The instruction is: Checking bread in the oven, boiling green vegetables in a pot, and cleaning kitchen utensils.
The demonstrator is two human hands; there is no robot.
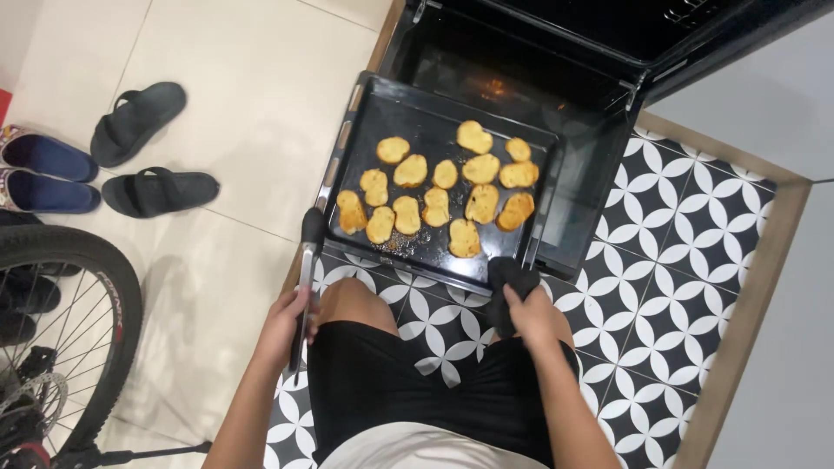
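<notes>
Left hand (285, 326) grips tongs (306, 278); right hand (532, 314) cloth-holds black tray (434, 252).

Golden-brown toasted slices (445, 198) lie on a black baking tray (365, 130) above a black-and-white patterned floor (669, 260).

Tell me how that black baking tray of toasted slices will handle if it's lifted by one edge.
The baking tray looks rigid metal, so it probably won't flex. The toasted slices lie loose on an oily surface and would likely slide if tilted. The right hand grips through a dark cloth, suggesting heat.
</notes>
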